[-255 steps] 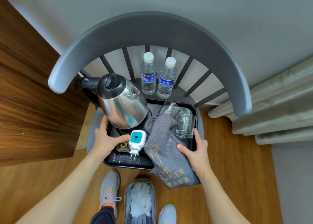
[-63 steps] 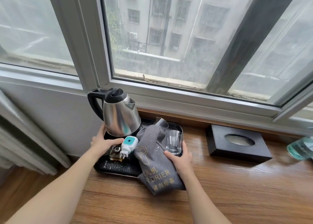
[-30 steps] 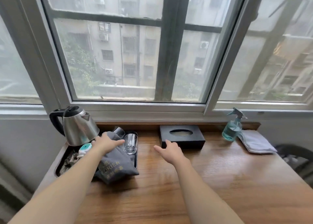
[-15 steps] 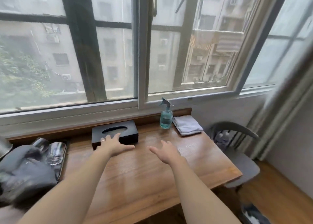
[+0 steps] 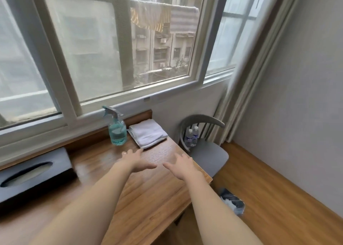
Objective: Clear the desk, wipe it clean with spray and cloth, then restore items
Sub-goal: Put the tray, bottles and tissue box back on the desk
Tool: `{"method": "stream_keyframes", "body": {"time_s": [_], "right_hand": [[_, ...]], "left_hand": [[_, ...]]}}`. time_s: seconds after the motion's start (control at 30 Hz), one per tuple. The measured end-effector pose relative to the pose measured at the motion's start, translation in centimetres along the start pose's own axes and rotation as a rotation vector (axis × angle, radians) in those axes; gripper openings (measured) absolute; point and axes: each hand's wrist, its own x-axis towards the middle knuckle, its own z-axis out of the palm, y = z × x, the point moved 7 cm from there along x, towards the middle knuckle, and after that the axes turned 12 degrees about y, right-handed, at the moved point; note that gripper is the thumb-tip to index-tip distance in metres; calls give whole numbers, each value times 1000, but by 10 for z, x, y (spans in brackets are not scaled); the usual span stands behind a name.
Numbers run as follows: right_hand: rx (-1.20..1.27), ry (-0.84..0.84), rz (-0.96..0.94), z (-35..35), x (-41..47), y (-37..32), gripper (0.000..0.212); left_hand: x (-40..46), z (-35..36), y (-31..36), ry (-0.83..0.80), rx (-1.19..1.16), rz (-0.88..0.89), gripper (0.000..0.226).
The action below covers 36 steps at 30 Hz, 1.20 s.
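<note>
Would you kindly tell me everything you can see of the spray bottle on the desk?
The spray bottle is clear plastic, about half full of teal-blue liquid, with a pale grey-blue trigger head pointing left. It stands upright at the back of the wooden desk, near the window ledge. A folded white cloth lies right beside it on its right; whether they touch is unclear. Neither hand touches it; the left hand hovers nearest, in front of it.

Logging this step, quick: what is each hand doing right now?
Left hand: open, fingers straight, holding nothing.
Right hand: open, fingers straight, holding nothing.
</note>
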Motion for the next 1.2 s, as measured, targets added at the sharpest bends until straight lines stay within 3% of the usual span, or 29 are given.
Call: {"method": "stream_keyframes", "body": {"time_s": [0.37, 0.77, 1.2], "right_hand": [[-33, 1, 104, -48, 93, 119, 83], [-166, -120, 16, -106, 224, 271, 85], [-236, -251, -43, -92, 382, 322, 81]], "left_hand": [[82, 30, 144, -52, 148, 113, 110], [148, 111, 316, -110, 188, 5, 109], [284, 166, 389, -203, 141, -104, 110]]}}
